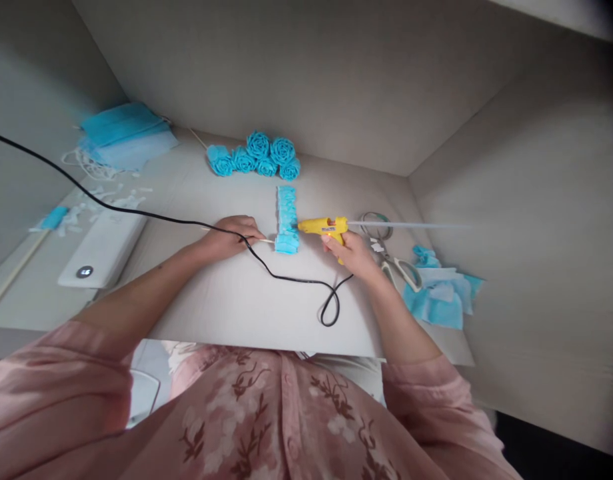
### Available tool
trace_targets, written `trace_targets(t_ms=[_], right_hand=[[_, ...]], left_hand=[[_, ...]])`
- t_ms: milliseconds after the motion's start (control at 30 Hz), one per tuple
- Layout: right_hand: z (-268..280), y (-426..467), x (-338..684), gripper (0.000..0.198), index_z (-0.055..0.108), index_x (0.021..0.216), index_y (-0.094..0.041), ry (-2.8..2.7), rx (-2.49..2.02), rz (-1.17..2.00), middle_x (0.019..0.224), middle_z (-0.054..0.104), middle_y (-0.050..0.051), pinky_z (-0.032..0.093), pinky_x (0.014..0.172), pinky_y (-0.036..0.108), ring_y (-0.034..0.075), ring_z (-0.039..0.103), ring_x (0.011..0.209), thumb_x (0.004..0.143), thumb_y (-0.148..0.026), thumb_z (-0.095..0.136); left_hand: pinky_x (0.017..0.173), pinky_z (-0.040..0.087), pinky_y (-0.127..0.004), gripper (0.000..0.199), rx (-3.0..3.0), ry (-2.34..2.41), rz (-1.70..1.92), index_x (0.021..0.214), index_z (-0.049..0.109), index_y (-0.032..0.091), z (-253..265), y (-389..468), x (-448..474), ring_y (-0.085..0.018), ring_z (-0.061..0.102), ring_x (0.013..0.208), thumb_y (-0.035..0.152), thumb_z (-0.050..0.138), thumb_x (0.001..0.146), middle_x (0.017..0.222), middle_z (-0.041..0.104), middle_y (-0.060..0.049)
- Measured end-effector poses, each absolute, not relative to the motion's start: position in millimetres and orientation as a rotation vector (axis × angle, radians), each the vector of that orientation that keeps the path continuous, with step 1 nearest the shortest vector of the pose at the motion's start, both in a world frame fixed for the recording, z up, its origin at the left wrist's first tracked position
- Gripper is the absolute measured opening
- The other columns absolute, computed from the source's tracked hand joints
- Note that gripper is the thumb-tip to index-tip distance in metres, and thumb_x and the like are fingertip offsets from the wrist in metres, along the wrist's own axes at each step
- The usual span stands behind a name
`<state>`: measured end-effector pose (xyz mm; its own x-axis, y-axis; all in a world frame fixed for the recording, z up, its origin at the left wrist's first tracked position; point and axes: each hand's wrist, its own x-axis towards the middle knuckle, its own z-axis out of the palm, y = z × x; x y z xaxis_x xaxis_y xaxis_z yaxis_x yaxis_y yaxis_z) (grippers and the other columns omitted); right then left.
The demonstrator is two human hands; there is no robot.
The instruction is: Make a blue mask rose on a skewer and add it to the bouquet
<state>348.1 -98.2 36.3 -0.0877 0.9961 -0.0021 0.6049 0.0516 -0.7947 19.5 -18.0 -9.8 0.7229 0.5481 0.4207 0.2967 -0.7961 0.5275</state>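
A yellow hot glue gun (316, 227) is gripped in my right hand (354, 252), its nozzle pointing left at a pleated blue strip (287, 210). A long clear glue stick (406, 225) sticks out of the gun's back. The strip lies lengthwise away from me, its near end wound around the tip of a thin wooden stick (267, 241). My left hand (235, 239) is closed on that stick, just left of the strip. Whether the nozzle touches the strip, I cannot tell.
Several blue rolled flowers (259, 157) sit at the back. Face masks (124, 133) lie back left, near a white power strip-like box (104, 247). Scissors (404, 270), a tape roll (376, 225) and blue fabric pieces (439, 297) are at right. A black cable (176, 220) crosses the table.
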Motion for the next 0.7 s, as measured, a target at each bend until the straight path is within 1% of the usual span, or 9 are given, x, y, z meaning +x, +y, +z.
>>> trace_targets(t_ms=[200, 367, 500, 700], right_hand=[[38.5, -97.2, 353.6, 0.046, 0.064, 0.071, -0.020, -1.795, -1.592, 0.861, 0.068, 0.062, 0.004, 0.040, 0.064, 0.031, 0.018, 0.054, 0.064, 0.089, -0.062, 0.055], [37.9, -96.2, 356.8, 0.048, 0.063, 0.070, -0.021, -1.816, -1.593, 0.855, 0.070, 0.064, 0.005, 0.041, 0.066, 0.031, 0.019, 0.056, 0.066, 0.089, -0.064, 0.057], [39.0, -95.8, 356.7, 0.051, 0.063, 0.070, -0.020, -1.841, -1.597, 0.846, 0.068, 0.064, 0.004, 0.042, 0.066, 0.030, 0.018, 0.056, 0.066, 0.089, -0.067, 0.057], [42.1, -95.6, 355.9, 0.050, 0.066, 0.069, -0.018, -1.882, -1.628, 0.846, 0.065, 0.058, 0.002, 0.039, 0.064, 0.029, 0.015, 0.051, 0.062, 0.090, -0.062, 0.056]], left_hand=[[0.075, 0.050, -0.023, 0.029, 2.487, 0.638, 0.821, 0.101, 0.082, 0.021, -9.3, -18.7, 20.2, -0.015, 0.069, 0.081, 0.034, 0.056, 0.104, 0.088, 0.073, -0.006], [0.074, 0.049, -0.022, 0.029, 2.491, 0.648, 0.825, 0.102, 0.082, 0.020, -8.7, -19.6, 20.1, -0.014, 0.068, 0.081, 0.032, 0.056, 0.104, 0.088, 0.073, -0.006], [0.074, 0.048, -0.023, 0.029, 2.481, 0.633, 0.836, 0.102, 0.082, 0.020, -9.4, -19.7, 20.2, -0.014, 0.068, 0.080, 0.033, 0.057, 0.104, 0.088, 0.073, -0.006], [0.077, 0.048, -0.021, 0.031, 2.447, 0.654, 0.802, 0.104, 0.082, 0.021, -6.8, -20.8, 19.3, -0.014, 0.068, 0.082, 0.037, 0.056, 0.105, 0.089, 0.073, -0.006]])
